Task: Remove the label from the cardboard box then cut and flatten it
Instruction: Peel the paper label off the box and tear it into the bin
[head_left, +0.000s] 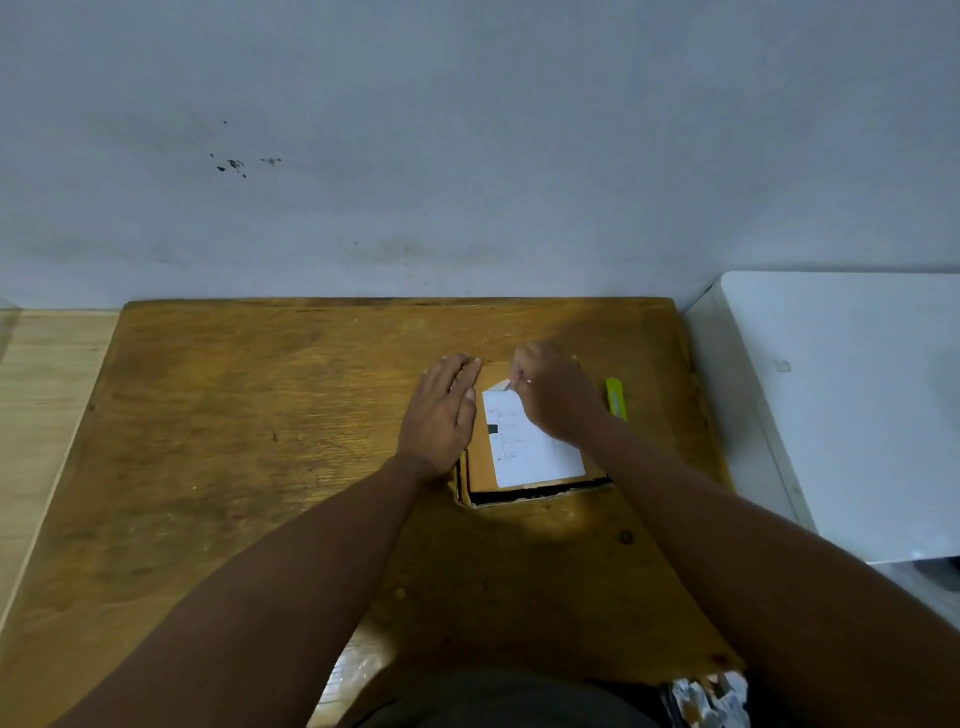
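A flat cardboard box (480, 457) is seen lying on a worn wooden bench (234, 441), right of centre, w/ a white label (530, 447) stuck on its top face. The left hand (441, 410) is laid flat, fingers stretched out & together, along the box's left edge, palm down, nothing gripped. The right hand (553, 395) is curled over the label's far end; the label's top-left corner (503, 385) is lifted off the cardboard & pinched between thumb & fingertips. The rest of the label is seen lying flat on the box. A yellow-green cutter (616, 399) is shown on the bench just right of the right hand, apart from the box. A white appliance (841, 395) is seen beside the bench at right; a grey wall (467, 156) w/ dark specks is behind. Both forearms are extended from the lower frame.
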